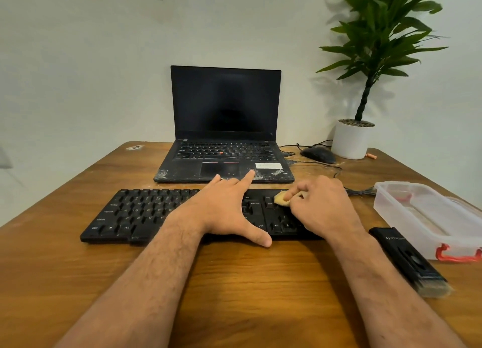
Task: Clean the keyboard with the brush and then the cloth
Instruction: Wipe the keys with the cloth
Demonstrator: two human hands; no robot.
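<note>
Head view gave me a wooden surface against a pale wall. Farthest back stood an open laptop, its screen dark and its palm rest scuffed white at the corners. To its right a plant sat in a white pot, with a black mouse just beside the pot and cables trailing from it toward the laptop.

Nearer me, the keyboard lay flat and lengthwise across the surface, just in front of the laptop. A clear plastic box with a red latch sat off its right end. The brush lay on the surface just in front of that box, black handle pointing away from me, pale bristles toward me, no fingers on it.

My left hand rested on the middle of the keyboard with its fingers straight and spread, thumb hooked over the near edge, forefinger reaching toward the laptop's front edge. My right hand was over the keyboard's right part, its fingers curled and clamped on the cloth, a small yellowish wad pressed down on the keys there. I couldn't tell how much of the cloth was bunched inside the palm.
</note>
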